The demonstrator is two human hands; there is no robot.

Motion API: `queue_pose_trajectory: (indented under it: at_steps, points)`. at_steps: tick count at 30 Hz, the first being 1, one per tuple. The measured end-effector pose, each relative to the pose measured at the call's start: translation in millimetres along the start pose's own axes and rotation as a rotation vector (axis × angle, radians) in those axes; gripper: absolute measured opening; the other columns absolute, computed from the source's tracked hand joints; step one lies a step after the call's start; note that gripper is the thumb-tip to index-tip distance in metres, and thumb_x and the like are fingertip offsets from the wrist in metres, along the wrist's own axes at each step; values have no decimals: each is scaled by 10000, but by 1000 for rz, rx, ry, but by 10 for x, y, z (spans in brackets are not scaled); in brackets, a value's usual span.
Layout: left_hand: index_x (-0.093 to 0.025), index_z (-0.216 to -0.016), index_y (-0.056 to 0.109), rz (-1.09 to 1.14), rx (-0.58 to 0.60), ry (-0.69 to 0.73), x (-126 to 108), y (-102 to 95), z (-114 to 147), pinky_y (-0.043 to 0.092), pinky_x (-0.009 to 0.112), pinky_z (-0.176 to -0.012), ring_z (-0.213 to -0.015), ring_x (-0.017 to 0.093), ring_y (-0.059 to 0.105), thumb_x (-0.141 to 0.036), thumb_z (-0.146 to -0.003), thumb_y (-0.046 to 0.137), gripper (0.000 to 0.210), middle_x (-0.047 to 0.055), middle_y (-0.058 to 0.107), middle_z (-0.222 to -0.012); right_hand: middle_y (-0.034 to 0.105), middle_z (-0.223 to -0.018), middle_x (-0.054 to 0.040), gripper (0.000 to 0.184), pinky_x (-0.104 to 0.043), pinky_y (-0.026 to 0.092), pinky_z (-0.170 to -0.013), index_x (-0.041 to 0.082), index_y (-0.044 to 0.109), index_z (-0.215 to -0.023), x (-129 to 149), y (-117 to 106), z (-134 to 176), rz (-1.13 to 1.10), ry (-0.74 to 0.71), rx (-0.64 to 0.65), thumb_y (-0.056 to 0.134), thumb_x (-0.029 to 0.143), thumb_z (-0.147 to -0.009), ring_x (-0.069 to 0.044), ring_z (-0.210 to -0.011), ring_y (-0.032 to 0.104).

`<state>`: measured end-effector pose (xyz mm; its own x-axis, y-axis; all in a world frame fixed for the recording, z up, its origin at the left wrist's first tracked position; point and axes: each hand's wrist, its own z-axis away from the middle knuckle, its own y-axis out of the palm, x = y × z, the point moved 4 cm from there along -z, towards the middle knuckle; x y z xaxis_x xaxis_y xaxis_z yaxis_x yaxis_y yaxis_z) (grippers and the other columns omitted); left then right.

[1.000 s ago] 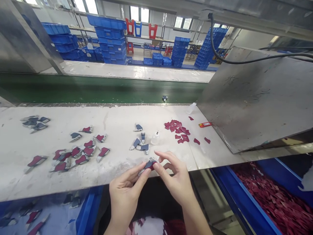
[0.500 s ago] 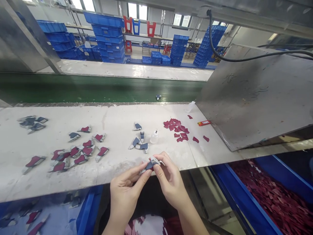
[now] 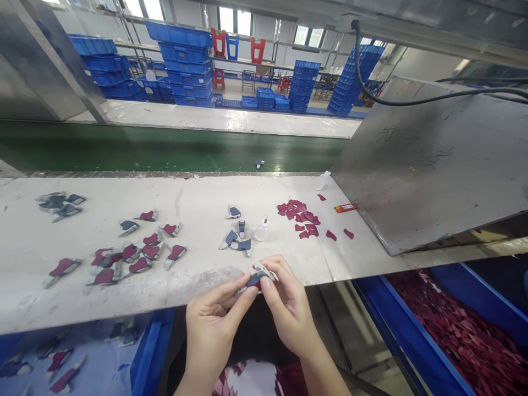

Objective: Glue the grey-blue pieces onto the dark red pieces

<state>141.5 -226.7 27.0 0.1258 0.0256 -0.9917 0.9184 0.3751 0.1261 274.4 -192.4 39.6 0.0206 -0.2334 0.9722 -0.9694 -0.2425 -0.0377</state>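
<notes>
Close to the table's front edge, both hands grip one small grey-and-navy moulded part with a dark red patch showing. My left hand pinches its left end between thumb and fingers. Thumb and fingertips of my right hand press on its right end. Just beyond lie several grey-and-navy parts beside a small clear bottle with a thin dark tip. Loose dark red curved pieces are heaped to the right. On the left are several similar parts with red faces.
A green conveyor belt runs behind the white table, carrying one small part. A slanted metal panel stands at right. Blue bins hold red pieces at lower right and parts at lower left.
The held part has turned slightly between my fingers, showing more of its grey end. On the belt, the small part has shifted left.
</notes>
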Motion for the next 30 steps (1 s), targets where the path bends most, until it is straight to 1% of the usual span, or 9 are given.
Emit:
queue_pose_trajectory:
  at_steps: [5, 10, 14, 17, 21, 24, 25, 27, 30]
  points:
    - [-227, -886, 813, -5, -34, 23, -10, -20, -4, 636, 229, -759, -793, 242, 770, -189, -677, 819, 213, 28, 797, -880, 585, -1045, -58, 252, -278, 528, -786, 263, 654, -1177, -55, 18, 5, -56, 43, -25, 490, 323, -996, -185, -968, 596]
    - [-222, -931, 809, -103, -81, 56, 48, -61, 2, 646, 253, -752, -786, 246, 772, -236, -709, 807, 222, 32, 799, -879, 624, -1090, -80, 263, -308, 538, -792, 267, 656, -1203, -153, 16, 1, 22, 25, -3, 564, 321, -962, -203, -964, 625]
    - [-241, -964, 803, -301, -103, 246, 69, -86, 23, 646, 310, -816, -899, 260, 764, -255, -772, 763, 196, 27, 797, -957, 639, -937, -60, 199, -304, 528, -778, 229, 713, -1079, -180, 30, -30, 8, 44, -78, 612, 316, -932, -191, -876, 623]
    - [-266, -1034, 783, -458, -35, 408, 71, -113, 12, 612, 341, -919, -1014, 257, 736, -222, -821, 724, 226, 16, 790, -1017, 622, -849, -39, 197, -285, 526, -733, 217, 744, -1006, -206, 44, -57, -60, 99, -103, 653, 356, -901, -178, -812, 610]
    - [-280, -1091, 759, -576, 38, 559, 46, -171, -39, 568, 352, -989, -1092, 256, 704, -196, -842, 706, 268, 7, 790, -1019, 667, -904, -49, 273, -313, 550, -780, 210, 750, -1014, -304, 63, -76, -209, 248, -10, 691, 428, -861, -198, -859, 642]
    - [-279, -1062, 764, -624, 9, 553, 23, -205, -78, 576, 339, -960, -1114, 261, 694, -232, -867, 676, 219, 16, 786, -1042, 675, -936, -35, 376, -327, 562, -772, 229, 711, -1133, -366, 50, -72, -222, 302, 56, 740, 429, -815, -188, -826, 655]
    - [-278, -1053, 765, -631, -2, 527, 21, -212, -86, 583, 333, -941, -1112, 263, 696, -253, -876, 664, 205, 20, 784, -1051, 668, -959, -30, 457, -326, 560, -768, 251, 675, -1210, -361, 27, -75, -155, 256, 51, 773, 400, -790, -186, -835, 650]
    - [-275, -1033, 768, -632, -14, 472, 23, -217, -90, 590, 326, -915, -1112, 269, 696, -298, -891, 643, 191, 29, 782, -1061, 646, -1038, -33, 582, -339, 550, -799, 305, 606, -1307, -298, -38, -85, 60, 59, -2, 808, 301, -762, -200, -922, 633]
    - [-272, -997, 776, -618, 1, 405, 46, -222, -87, 581, 325, -929, -1141, 276, 681, -349, -899, 626, 196, 33, 784, -1049, 637, -1078, -41, 448, -389, 520, -887, 335, 655, -1198, -147, -100, -76, 343, -300, -67, 758, 155, -800, -224, -1036, 588]
